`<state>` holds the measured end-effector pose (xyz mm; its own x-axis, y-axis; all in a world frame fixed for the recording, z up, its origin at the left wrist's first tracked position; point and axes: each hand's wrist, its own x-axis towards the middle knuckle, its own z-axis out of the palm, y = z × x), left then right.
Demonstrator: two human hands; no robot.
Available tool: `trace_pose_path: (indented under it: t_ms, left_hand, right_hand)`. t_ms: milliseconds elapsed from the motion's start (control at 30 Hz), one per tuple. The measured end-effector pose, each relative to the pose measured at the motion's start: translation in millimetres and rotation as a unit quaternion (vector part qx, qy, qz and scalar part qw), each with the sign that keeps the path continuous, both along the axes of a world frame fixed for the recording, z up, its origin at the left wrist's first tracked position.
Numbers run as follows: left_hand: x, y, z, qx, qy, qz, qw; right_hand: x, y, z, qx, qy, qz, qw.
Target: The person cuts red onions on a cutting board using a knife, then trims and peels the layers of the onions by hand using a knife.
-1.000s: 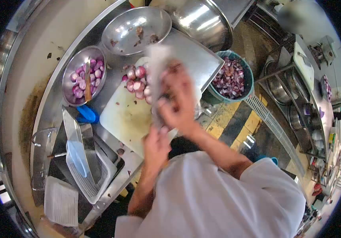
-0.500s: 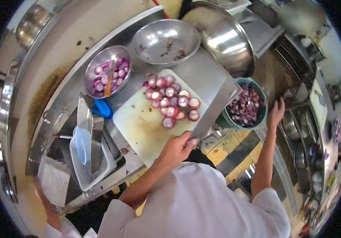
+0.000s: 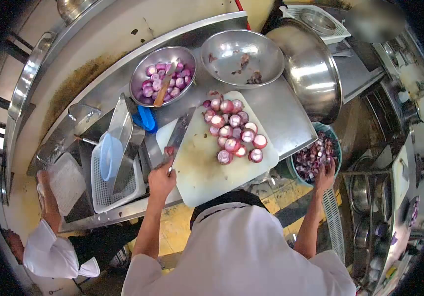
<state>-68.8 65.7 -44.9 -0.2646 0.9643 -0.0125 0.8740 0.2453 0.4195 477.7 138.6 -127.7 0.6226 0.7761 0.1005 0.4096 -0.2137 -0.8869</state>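
My left hand (image 3: 161, 178) is closed around the handle of a broad-bladed knife (image 3: 181, 127), whose blade points away along the left side of the white cutting board (image 3: 199, 180). A reddish bit (image 3: 169, 151) shows at the blade's base. Several red onions (image 3: 226, 131), their ends cut, lie grouped on the board's far half. At the right, my right hand (image 3: 324, 176) reaches over the near rim of a green bucket (image 3: 339, 143), fingers extended onto the purple and white onion pieces (image 3: 315, 157) inside. Whether the fingertips touch any piece is unclear.
Behind the board stand a steel bowl of peeled onions (image 3: 154, 81) with a wooden-handled knife (image 3: 165, 88) across it, and another bowl (image 3: 244, 44) with scraps. A large steel basin (image 3: 315, 64) leans at right. Left are a white basket (image 3: 135, 185) and a co-worker's hand (image 3: 46, 185).
My left hand has carried the knife from the board's right side to its left. My right hand has moved from beside the bucket onto the onion pieces in it. The view has shifted.
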Motion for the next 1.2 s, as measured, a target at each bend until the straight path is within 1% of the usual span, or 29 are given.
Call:
trace_pose_path:
  t_ms: [33, 67, 100, 167, 233, 267, 300, 333, 367, 400, 433, 467, 500, 567, 633, 667, 733, 833, 867, 900, 933, 967, 1000, 1033, 1067, 1100, 1133, 1167, 1200]
  left_hand:
    - [-3.2, 3.8, -20.3, -0.002, -0.001, 0.002, 1.0]
    - [-5.6, 9.4, -38.5, 0.024, 0.021, -0.004, 0.999]
    - [-6.6, 13.1, -49.8, 0.048, 0.042, -0.009, 0.998]
    - [-6.0, 22.2, -59.0, 0.047, 0.048, -0.004, 0.998]
    - [-2.2, 17.0, -60.7, 0.042, 0.054, 0.002, 0.998]
    - [1.9, 14.0, -52.2, 0.044, 0.046, 0.012, 0.998]
    - [2.4, 13.8, -41.9, 0.048, 0.039, 0.02, 0.998]
    - [0.7, 11.6, -32.9, 0.049, 0.04, 0.015, 0.998]
    - [0.7, 5.0, -24.4, 0.051, 0.031, 0.003, 0.998]
    - [1.3, 0.0, -15.3, 0.052, 0.021, -0.009, 0.998]
    - [2.6, -2.7, -3.8, 0.052, 0.021, -0.016, 0.998]
    - [4.2, -5.7, 8.6, 0.087, 0.011, -0.045, 0.995]
    - [5.0, -7.8, 17.9, 0.122, 0.001, -0.076, 0.99]
    - [8.5, -8.7, 27.6, 0.134, 0.0, -0.117, 0.984]
    - [16.3, -7.1, 37.1, 0.146, 0.03, -0.174, 0.973]
    - [22.1, -5.6, 41.9, 0.159, 0.028, -0.193, 0.968]
    - [32.3, -3.7, 44.2, 0.163, 0.006, -0.215, 0.963]
    - [38.5, -4.1, 40.2, 0.153, -0.016, -0.241, 0.958]
    - [40.4, -2.8, 38.4, 0.156, -0.028, -0.227, 0.961]
    - [43.1, -1.4, 36.5, 0.157, -0.041, -0.215, 0.963]
    - [44.3, 1.0, 35.2, 0.151, -0.047, -0.236, 0.959]
    - [41.6, 2.9, 34.6, 0.155, -0.047, -0.224, 0.961]
    - [36.3, 3.9, 34.4, 0.158, -0.045, -0.208, 0.964]
    - [29.7, 3.9, 33.6, 0.163, -0.043, -0.188, 0.968]
    - [20.2, 4.9, 23.2, 0.177, -0.059, -0.18, 0.966]
    - [17.9, 7.9, 23.1, 0.175, -0.061, -0.184, 0.965]
    - [16.5, 10.4, 24.2, 0.173, -0.069, -0.162, 0.969]
    - [15.8, 11.9, 25.1, 0.172, -0.076, -0.139, 0.972]
    - [16.3, 14.8, 25.1, 0.158, -0.099, -0.104, 0.977]
  right_hand:
    - [-9.4, 7.2, 10.3, -0.018, 0.039, -0.011, 0.999]
    - [-8.4, 18.8, -9.6, 0.131, 0.03, 0.038, 0.99]
    - [-13.3, 24.8, -5.2, 0.129, 0.028, 0.038, 0.991]
    - [-38.6, 33.8, 11.5, 0.167, -0.095, 0.095, 0.977]
    - [-71.1, 37.4, 23.3, 0.128, -0.144, 0.144, 0.971]
    - [-97.7, 37.7, 35.5, 0.126, -0.109, 0.19, 0.968]
    - [-137.9, 36.4, 68.8, 0.113, -0.166, 0.237, 0.951]
    - [-174.1, 36.2, 87.2, 0.091, -0.067, 0.316, 0.942]
    - [-204.5, 34.9, 95.0, 0.084, 0.002, 0.406, 0.91]
    - [-231.1, 39.6, 93.8, 0.105, -0.042, 0.499, 0.859]
    - [-262.5, 38.6, 98.5, 0.128, -0.062, 0.543, 0.827]
    - [-291.5, 41.0, 105.8, 0.163, -0.094, 0.571, 0.799]
    - [-317.2, 44.4, 115.8, 0.196, -0.126, 0.594, 0.77]
    - [-351.9, 47.8, 144.3, 0.185, -0.131, 0.628, 0.745]
    - [-372.1, 50.8, 132.8, 0.178, -0.197, 0.621, 0.737]
    - [-366.9, 48.2, 129.1, 0.176, -0.204, 0.606, 0.748]
    - [-355.6, 42.8, 133.6, 0.088, -0.273, 0.643, 0.71]
    - [-313.4, 37.2, 124.0, 0.085, -0.232, 0.651, 0.718]
    - [-291.6, 36.9, 124.1, 0.134, -0.175, 0.631, 0.744]
    - [-265.5, 37.7, 129.8, 0.136, -0.108, 0.602, 0.779]
    - [-234.7, 38.5, 139.6, 0.14, -0.04, 0.568, 0.81]
    - [-194.8, 36.2, 165.3, 0.108, -0.007, 0.516, 0.85]
    - [-161.8, 30.0, 181.7, 0.109, 0.034, 0.414, 0.903]
    - [-123.6, 29.4, 182.1, 0.158, -0.045, 0.308, 0.937]
    - [-85.2, 30.0, 186.0, 0.214, -0.126, 0.221, 0.943]
    - [-58.9, 27.9, 192.5, 0.237, -0.121, 0.12, 0.956]
    - [-29.8, 29.1, 188.4, 0.272, -0.162, 0.031, 0.948]
    - [9.0, 36.2, 161.2, 0.254, -0.179, -0.03, 0.95]
    - [36.0, 32.9, 142.3, 0.185, -0.184, -0.037, 0.965]
